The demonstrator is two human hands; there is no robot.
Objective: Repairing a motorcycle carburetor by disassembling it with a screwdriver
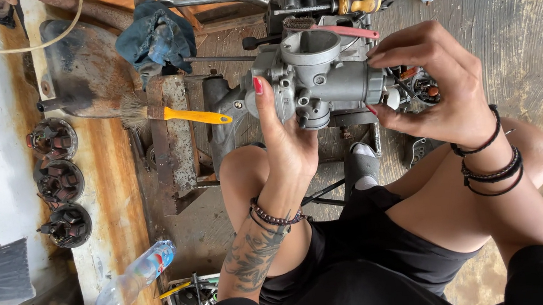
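Carburetor [314,76], grey cast metal with its round throat facing up, sits in the air above the knees, between 2 hands. Left hand [284,141] comes from 6 o'clock, its grip closed on the body's left side, thumb up along the casting. Right hand [438,89] closes in from 3 o'clock, fingertips pinching a small white piece at the carburetor's right end. A yellow-handled brush [171,113] lies at 9 o'clock.

Left hand [287,140] grips grey metal carburetor [314,76] from below; right hand [438,86] pinches its right end. Yellow-handled brush [168,112] lies left, apart.
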